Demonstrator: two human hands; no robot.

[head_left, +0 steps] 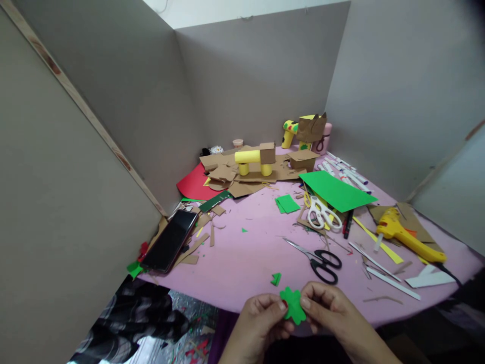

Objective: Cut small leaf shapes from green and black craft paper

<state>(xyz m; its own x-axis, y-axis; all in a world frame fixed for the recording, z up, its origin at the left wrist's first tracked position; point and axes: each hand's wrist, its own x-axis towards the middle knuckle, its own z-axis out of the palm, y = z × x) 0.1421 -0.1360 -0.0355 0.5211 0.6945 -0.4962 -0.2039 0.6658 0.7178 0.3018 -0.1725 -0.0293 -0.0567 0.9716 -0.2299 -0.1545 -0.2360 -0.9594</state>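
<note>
Between both hands is a green paper flower (293,305) with rounded, scalloped petals, held up at the table's near edge. My left hand (263,318) pinches its left side, thumb on top. My right hand (325,309) grips the right side between thumb and fingers. Just beyond the flower lies a small green paper scrap (276,278). Black-handled scissors (320,259) rest on the table a little past my right hand, their blades pointing to the far left.
A yellow glue gun (409,237), white scissors (323,213) and a green sheet (337,190) lie right. Green squares (288,203) sit mid-table. A phone (171,240) lies left. Behind stand a yellow tube figure with a cardboard head (253,157) and cardboard pieces (223,174). Grey panels (261,76) enclose the table.
</note>
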